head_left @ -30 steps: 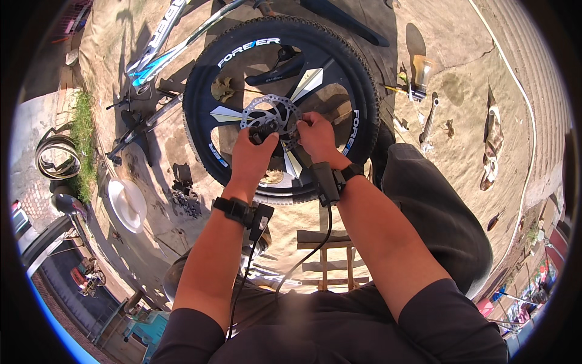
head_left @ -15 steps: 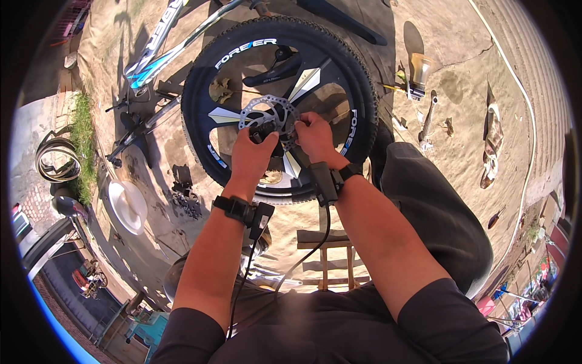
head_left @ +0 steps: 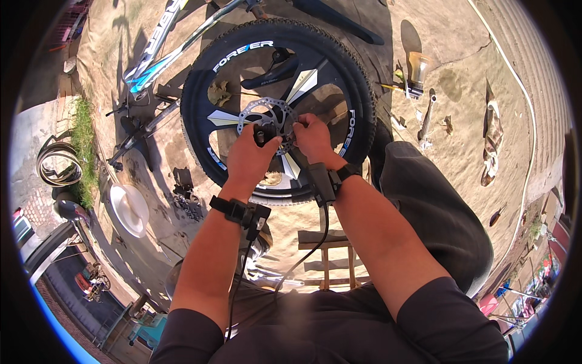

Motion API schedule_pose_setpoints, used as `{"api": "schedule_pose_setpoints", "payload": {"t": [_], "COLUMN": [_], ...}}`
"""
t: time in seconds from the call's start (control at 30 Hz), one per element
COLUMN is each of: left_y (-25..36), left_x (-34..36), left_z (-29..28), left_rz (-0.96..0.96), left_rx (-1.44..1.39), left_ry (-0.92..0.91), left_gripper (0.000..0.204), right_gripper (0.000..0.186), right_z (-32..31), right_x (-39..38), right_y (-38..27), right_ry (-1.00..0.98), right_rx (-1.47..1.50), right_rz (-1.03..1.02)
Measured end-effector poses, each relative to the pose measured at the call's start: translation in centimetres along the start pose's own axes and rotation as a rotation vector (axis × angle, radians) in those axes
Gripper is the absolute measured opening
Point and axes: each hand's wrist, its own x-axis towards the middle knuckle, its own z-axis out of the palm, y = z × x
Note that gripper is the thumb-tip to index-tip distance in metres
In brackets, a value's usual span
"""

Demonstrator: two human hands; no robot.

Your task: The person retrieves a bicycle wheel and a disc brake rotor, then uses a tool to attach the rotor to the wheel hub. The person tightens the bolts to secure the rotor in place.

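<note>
A bicycle wheel point(head_left: 197, 88) with a black tyre and broad flat spokes lies on its side in front of me. At its hub is a silver brake disc point(head_left: 248, 112) with a perforated rim. My left hand point(head_left: 250, 156) is closed around a small black part point(head_left: 264, 133), held over the disc's lower left side; its exact kind is unclear. At the disc's right edge, my right hand point(head_left: 313, 136) has thumb and fingers pinched together. Whatever lies between those fingertips is too small or hidden to name.
A white and blue bicycle frame point(head_left: 154, 54) lies at the upper left. A white bowl point(head_left: 129, 209) sits at the left, beside loose dark metal parts point(head_left: 187, 197). On the right are a clear cup point(head_left: 418, 70), a wrench-like tool point(head_left: 428, 118) and a crumpled cloth point(head_left: 492, 142).
The black part in my left hand has turned slightly, so more of its face shows. My right hand stays pinched at the disc's edge. The view has shifted a little.
</note>
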Motion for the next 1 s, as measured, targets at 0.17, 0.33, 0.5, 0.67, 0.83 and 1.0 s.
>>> {"api": "schedule_pose_setpoints", "payload": {"t": [0.17, 0.33, 0.5, 0.67, 0.83, 1.0], "left_y": [-0.1, 0.0, 0.3, 0.4, 0.4, 1.1], "left_x": [0.1, 0.7, 1.0, 1.5, 2.2, 2.6], "left_z": [-0.3, -0.7, -1.5, -2.3, -2.8, -3.2], "left_rz": [0.141, 0.325, 0.449, 0.514, 0.681, 0.711], "left_rx": [0.203, 0.335, 0.357, 0.387, 0.465, 0.518], "left_ry": [0.023, 0.038, 0.001, -0.049, -0.016, -0.032], "left_gripper": [0.059, 0.062, 0.061, 0.061, 0.057, 0.039], "right_gripper": [0.028, 0.028, 0.029, 0.030, 0.041, 0.059], "right_z": [0.0, -0.2, -0.5, -1.3, -1.4, -1.3], "right_x": [-0.2, -0.4, -0.4, -1.1, -2.2, -4.6], "right_y": [-0.2, -0.5, -0.4, -2.1, -3.3, -7.1], "right_ry": [-0.007, -0.015, -0.003, 0.024, 0.358, -0.162], "right_rx": [0.010, -0.012, -0.058, -0.102, -0.315, -0.144], "right_rz": [-0.011, -0.010, -0.054, -0.077, -0.357, -0.297]}}
